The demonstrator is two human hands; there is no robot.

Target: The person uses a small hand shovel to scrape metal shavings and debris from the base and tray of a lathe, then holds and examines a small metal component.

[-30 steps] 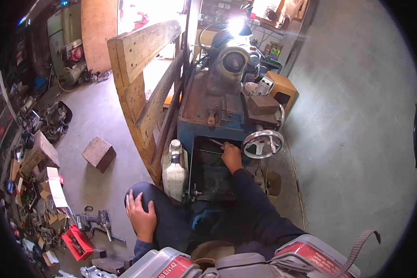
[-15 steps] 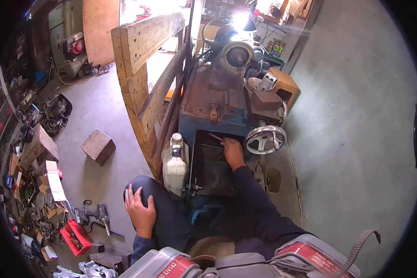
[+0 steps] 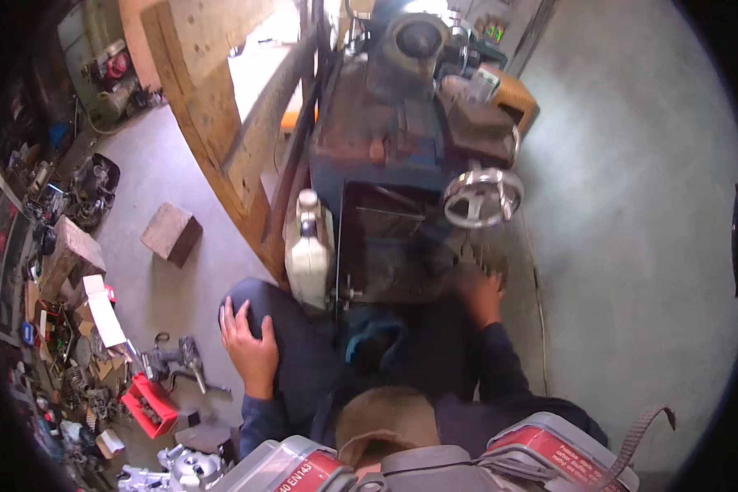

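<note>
Nearest, along the bottom edge: a grey respirator (image 3: pixel 435 461) with red-labelled covers on both sides. Left hand (image 3: pixel 250 348) rests on the left knee (image 3: pixel 299 328), fingers loosely spread, grip slack around nothing. Right hand (image 3: pixel 482 297) hangs just outside the right knee, by the near right corner of the machine's open compartment (image 3: pixel 389 287); blurred, so cannot tell whether it is closed or holds anything. Between the legs, a blue item (image 3: pixel 369 330), too dark to identify.

Left floor, close in: silver metal casting (image 3: pixel 190 467), red tray (image 3: pixel 169 416) with small parts inside, cordless power tool (image 3: pixel 179 359) on its side. Further up, a wooden block (image 3: pixel 172 234).

Ahead: the compartment faces the person; a thin rod (image 3: pixel 387 212) lies across its far part, apart from both hands. White jug (image 3: pixel 307 258) upright just left of it; chrome handwheel (image 3: pixel 484 198) to the right, beyond the right hand. Behind, the machine's worn top (image 3: pixel 348 135), a wooden frame (image 3: pixel 213 131) leaning along its left. Farthest right, an orange-yellow crate (image 3: pixel 518 97).
</note>
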